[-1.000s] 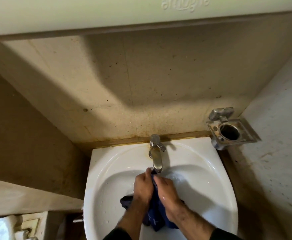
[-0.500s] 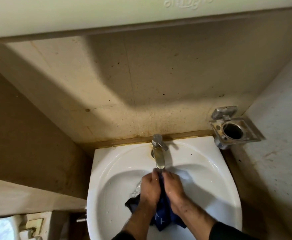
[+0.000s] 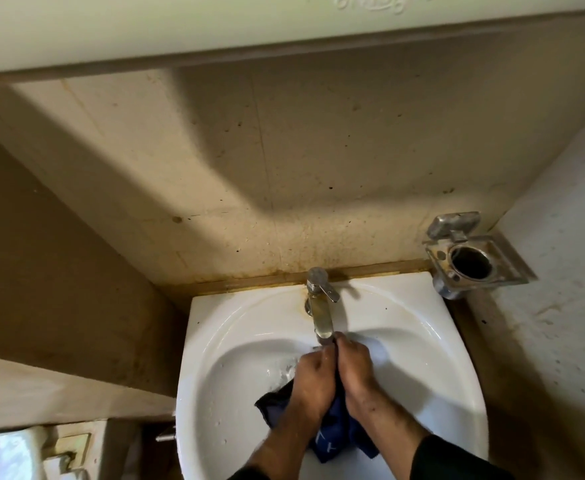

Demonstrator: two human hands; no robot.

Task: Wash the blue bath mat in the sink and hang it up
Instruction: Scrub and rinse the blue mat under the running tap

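Observation:
The blue bath mat [image 3: 332,434] is bunched up in the white sink [image 3: 422,341], directly under the metal faucet [image 3: 321,317]. My left hand [image 3: 313,382] and my right hand [image 3: 355,367] grip the wet mat side by side, knuckles up, pressed against each other just below the spout. Most of the mat is hidden between and beneath my hands; dark blue folds with small white marks hang out toward me and to the left. Water glistens on the basin beside my left hand.
A metal holder [image 3: 471,261] with a round hole is fixed on the wall at the right of the sink. A pale shelf or cabinet [image 3: 214,26] overhangs above. A white fixture [image 3: 14,452] sits at the lower left.
Both hands have slid forward with the mat, closer to the faucet spout. The camera view has shifted slightly left, so the sink appears further right.

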